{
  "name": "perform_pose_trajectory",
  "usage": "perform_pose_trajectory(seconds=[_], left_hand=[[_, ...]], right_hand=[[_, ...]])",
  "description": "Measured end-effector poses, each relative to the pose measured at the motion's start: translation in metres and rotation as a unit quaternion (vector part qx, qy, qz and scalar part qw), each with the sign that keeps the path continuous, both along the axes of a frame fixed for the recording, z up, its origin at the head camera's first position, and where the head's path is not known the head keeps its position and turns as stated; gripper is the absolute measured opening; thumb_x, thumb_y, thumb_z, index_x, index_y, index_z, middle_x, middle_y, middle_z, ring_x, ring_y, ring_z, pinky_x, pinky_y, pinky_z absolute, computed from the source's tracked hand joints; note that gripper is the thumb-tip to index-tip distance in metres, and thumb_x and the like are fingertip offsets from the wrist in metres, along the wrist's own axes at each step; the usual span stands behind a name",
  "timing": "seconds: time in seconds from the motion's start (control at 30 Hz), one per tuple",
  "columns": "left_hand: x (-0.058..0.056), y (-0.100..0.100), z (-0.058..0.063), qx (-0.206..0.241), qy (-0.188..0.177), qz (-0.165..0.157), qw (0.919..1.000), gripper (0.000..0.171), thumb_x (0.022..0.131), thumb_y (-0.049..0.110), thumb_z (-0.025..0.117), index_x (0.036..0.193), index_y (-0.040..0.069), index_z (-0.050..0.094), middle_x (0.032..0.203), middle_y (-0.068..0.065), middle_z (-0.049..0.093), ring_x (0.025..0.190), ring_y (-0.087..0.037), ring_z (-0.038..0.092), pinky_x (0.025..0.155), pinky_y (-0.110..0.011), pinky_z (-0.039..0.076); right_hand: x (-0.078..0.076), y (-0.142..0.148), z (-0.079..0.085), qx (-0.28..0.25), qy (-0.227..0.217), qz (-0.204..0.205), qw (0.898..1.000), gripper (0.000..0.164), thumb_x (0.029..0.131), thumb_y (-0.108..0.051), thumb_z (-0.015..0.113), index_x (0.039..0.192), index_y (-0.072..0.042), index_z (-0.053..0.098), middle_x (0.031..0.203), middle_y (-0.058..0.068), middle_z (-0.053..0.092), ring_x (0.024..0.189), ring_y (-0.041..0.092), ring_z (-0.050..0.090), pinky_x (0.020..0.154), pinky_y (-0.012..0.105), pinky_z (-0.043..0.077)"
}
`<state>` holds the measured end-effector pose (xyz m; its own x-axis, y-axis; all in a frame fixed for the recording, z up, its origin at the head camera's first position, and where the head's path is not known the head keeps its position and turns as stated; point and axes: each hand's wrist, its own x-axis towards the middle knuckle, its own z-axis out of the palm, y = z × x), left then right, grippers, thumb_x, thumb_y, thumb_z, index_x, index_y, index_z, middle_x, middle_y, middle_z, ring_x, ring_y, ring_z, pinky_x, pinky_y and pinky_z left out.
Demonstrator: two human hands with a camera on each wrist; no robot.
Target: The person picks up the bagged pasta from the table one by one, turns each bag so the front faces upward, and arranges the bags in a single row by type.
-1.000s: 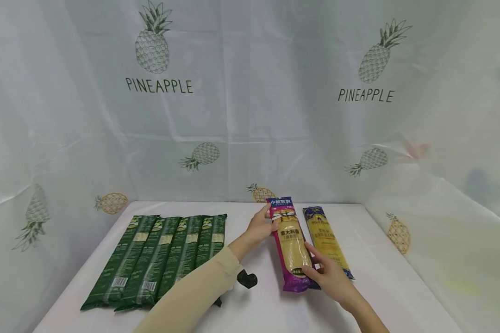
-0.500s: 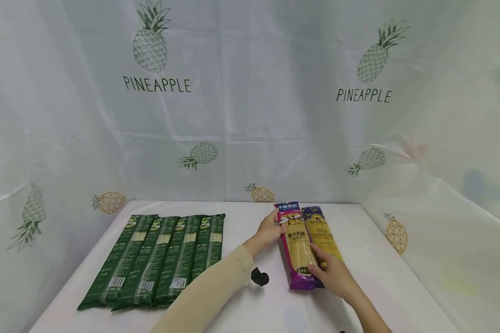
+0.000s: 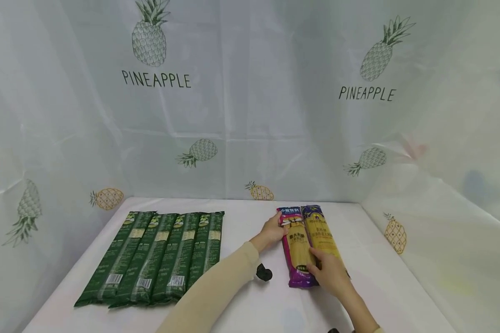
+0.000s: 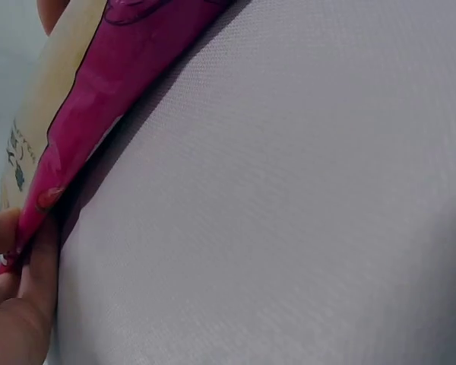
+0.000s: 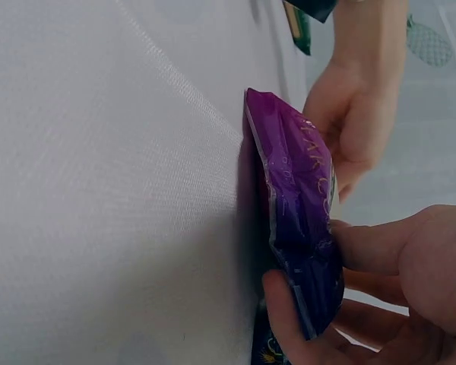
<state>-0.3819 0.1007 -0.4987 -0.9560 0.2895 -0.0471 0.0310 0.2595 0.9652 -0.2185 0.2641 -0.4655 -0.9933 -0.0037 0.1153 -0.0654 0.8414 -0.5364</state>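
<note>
A pink and purple pack of spaghetti (image 3: 297, 247) lies lengthwise on the right half of the table. My left hand (image 3: 271, 232) grips its far left edge; in the left wrist view, thumb and fingers (image 4: 42, 266) pinch the pink wrapper. At the near right end, my right hand (image 3: 332, 276) holds the same pack, its thumb on top and a finger curled under the purple end (image 5: 296, 182) in the right wrist view. Directly to the right lies a yellow and blue pack of spaghetti (image 3: 321, 231), its lower part partly hidden by my right hand.
Several green spaghetti packs (image 3: 108, 263) lie side by side on the left of the white table (image 3: 250, 314); my left sleeve (image 3: 216, 286) covers part of the rightmost one. A pineapple-print curtain (image 3: 258, 115) hangs behind and at both sides.
Both hands have moved the pink spaghetti pack right and lowered it, from apart and tilted to flat alongside the yellow pack. The green packs keep their places.
</note>
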Motion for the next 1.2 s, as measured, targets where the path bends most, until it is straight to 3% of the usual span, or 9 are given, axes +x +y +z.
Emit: perform_pose_trajectory(seconds=[0.17,0.37,0.57,0.9,1.1,1.2], left_hand=[[0.006,-0.004,0.007,-0.057,0.034,-0.009,0.9977,0.080,0.099,0.006,0.071,0.168,0.006,0.030,0.167,-0.023,0.037,0.156,-0.042,0.031,0.127,-0.054,0.026],[0.008,-0.005,0.010,-0.115,0.072,-0.002,0.9908,0.074,0.102,0.013,0.071,0.165,0.003,0.035,0.160,-0.028,0.041,0.151,-0.041,0.039,0.126,-0.050,0.030],[0.002,-0.001,0.003,-0.147,0.103,0.003,0.9838,0.070,0.102,0.017,0.070,0.164,0.003,0.039,0.150,-0.026,0.051,0.140,-0.038,0.050,0.122,-0.048,0.037],[-0.005,0.005,-0.006,-0.179,0.119,0.026,0.9762,0.068,0.104,0.022,0.068,0.163,0.006,0.041,0.142,-0.023,0.056,0.129,-0.034,0.057,0.118,-0.047,0.041],[-0.010,0.008,-0.009,-0.203,0.115,0.040,0.9715,0.067,0.104,0.029,0.070,0.163,0.010,0.044,0.136,-0.019,0.058,0.120,-0.030,0.060,0.112,-0.045,0.047],[-0.016,0.010,-0.014,-0.200,0.108,0.040,0.9731,0.067,0.104,0.030,0.069,0.163,0.012,0.043,0.137,-0.020,0.057,0.119,-0.030,0.060,0.111,-0.046,0.047]], right_hand=[[-0.001,-0.003,-0.001,0.010,-0.003,-0.010,1.000,0.054,0.098,-0.013,0.076,0.145,0.007,0.060,0.140,0.033,0.062,0.123,0.041,0.066,0.097,0.059,0.054],[-0.003,-0.004,-0.005,0.034,0.018,-0.022,0.999,0.052,0.096,-0.013,0.078,0.142,0.006,0.063,0.132,0.034,0.065,0.121,0.047,0.065,0.097,0.061,0.053],[-0.004,-0.003,-0.009,0.037,0.037,-0.035,0.998,0.048,0.096,-0.012,0.079,0.139,0.006,0.066,0.129,0.031,0.064,0.119,0.048,0.064,0.099,0.062,0.052],[-0.011,0.000,-0.010,0.033,0.057,-0.026,0.997,0.046,0.095,-0.011,0.080,0.136,0.007,0.068,0.130,0.030,0.065,0.120,0.049,0.064,0.101,0.062,0.051],[-0.014,0.002,-0.011,0.035,0.036,-0.037,0.998,0.046,0.096,-0.015,0.079,0.137,0.002,0.069,0.133,0.030,0.065,0.120,0.049,0.065,0.098,0.063,0.052],[-0.015,0.003,-0.011,0.038,0.023,-0.045,0.998,0.046,0.097,-0.017,0.079,0.139,-0.001,0.069,0.135,0.028,0.065,0.120,0.048,0.065,0.095,0.064,0.053]])
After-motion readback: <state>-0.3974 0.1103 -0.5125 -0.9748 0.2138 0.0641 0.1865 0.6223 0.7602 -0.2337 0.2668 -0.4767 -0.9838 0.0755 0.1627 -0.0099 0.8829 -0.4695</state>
